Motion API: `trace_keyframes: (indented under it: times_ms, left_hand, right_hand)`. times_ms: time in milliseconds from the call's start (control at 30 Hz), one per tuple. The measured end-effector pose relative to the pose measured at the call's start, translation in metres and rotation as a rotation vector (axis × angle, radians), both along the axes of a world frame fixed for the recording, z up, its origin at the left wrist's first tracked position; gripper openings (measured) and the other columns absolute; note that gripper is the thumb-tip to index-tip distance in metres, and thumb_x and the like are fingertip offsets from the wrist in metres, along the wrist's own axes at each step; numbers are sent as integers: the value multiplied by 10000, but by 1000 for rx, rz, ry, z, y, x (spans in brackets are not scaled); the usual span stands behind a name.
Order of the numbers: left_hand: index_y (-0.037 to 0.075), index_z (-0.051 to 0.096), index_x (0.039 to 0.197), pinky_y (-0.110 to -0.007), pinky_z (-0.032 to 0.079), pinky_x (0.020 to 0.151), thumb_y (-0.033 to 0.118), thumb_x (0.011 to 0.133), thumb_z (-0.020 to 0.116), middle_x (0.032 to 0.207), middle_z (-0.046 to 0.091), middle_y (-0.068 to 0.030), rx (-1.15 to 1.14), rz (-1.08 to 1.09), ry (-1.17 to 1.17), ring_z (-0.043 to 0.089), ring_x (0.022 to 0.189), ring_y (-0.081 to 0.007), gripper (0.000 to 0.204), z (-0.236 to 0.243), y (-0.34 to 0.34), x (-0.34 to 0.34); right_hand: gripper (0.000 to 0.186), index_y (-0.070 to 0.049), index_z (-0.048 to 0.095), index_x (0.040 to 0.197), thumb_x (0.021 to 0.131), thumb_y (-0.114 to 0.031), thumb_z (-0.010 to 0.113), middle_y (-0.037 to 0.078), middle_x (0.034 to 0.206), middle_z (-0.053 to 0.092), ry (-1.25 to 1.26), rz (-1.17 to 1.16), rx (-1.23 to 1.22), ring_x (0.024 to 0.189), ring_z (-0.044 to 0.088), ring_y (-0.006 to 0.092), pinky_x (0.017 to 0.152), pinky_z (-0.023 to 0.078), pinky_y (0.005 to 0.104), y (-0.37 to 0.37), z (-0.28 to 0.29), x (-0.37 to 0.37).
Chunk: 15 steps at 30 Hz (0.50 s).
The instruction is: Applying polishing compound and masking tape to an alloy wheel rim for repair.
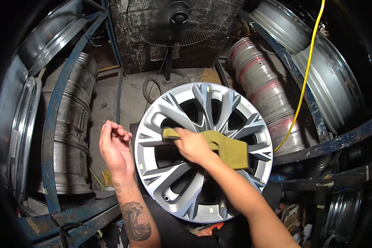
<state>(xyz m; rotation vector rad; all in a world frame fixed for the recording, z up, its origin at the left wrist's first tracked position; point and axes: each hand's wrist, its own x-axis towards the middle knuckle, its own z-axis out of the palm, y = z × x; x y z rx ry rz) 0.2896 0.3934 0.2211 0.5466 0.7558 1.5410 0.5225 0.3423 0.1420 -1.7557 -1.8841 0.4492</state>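
A silver and grey multi-spoke alloy wheel (169, 177) lies face up in front of me, with small pale yellow marks scattered on it. Across its hub and some spokes stretches an olive-yellow cloth (232, 152). My right hand (192, 144) is closed on this cloth over the wheel's left-centre, one end poking out past the fingers. The cloth hides most of the hub. Just off the wheel's left edge, my left hand (116, 144) is raised palm up. Its fingers are loosely bent and hold nothing.
A pedestal fan (168, 68) stands beyond the wheel. Stacked wheel barrels (72, 120) lie at left, others (268, 95) at right, behind blue metal frames (56, 107). More rims (328, 74) rest on the right frame. A yellow cable (305, 82) hangs down near the wheel's right edge.
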Motion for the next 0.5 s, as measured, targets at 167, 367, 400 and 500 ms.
trace_keyframes:
  times_ms: [167, 367, 400, 500]
  left_hand:
    - [113, 591, 927, -310, 479, 763, 287, 1080, 572, 797, 553, 8, 41, -42, -25, 510, 703, -111, 233, 15, -4, 16]
    - [104, 587, 925, -313, 476, 757, 273, 1081, 568, 796, 550, 4, 33, -55, 7, 510, 707, -113, 231, 3, -4, 17]
    - [103, 588, 925, -313, 476, 755, 272, 1081, 569, 796, 551, 4, 33, -57, 3, 510, 707, -114, 230, 3, -3, 18]
    - [102, 591, 926, -310, 472, 753, 270, 1081, 571, 801, 552, 4, 35, -28, 18, 508, 706, -117, 229, 7, -4, 13]
  right_hand:
    - [314, -59, 784, 1101, 936, -230, 578, 284, 896, 721, -139, -408, -170, 859, 717, 449, 853, 558, 545, -80, 73, 121]
    - [280, -27, 782, 997, 943, -245, 615, 249, 838, 732, 151, -861, 326, 828, 746, 378, 803, 559, 526, -49, 94, 105]
    - [265, -26, 782, 980, 938, -231, 618, 232, 841, 742, 190, -817, 243, 873, 757, 341, 841, 554, 519, -40, 75, 91]
    - [354, 43, 659, 1139, 917, -229, 620, 201, 818, 739, -643, -151, 367, 1005, 721, 371, 978, 465, 540, -48, -27, 45]
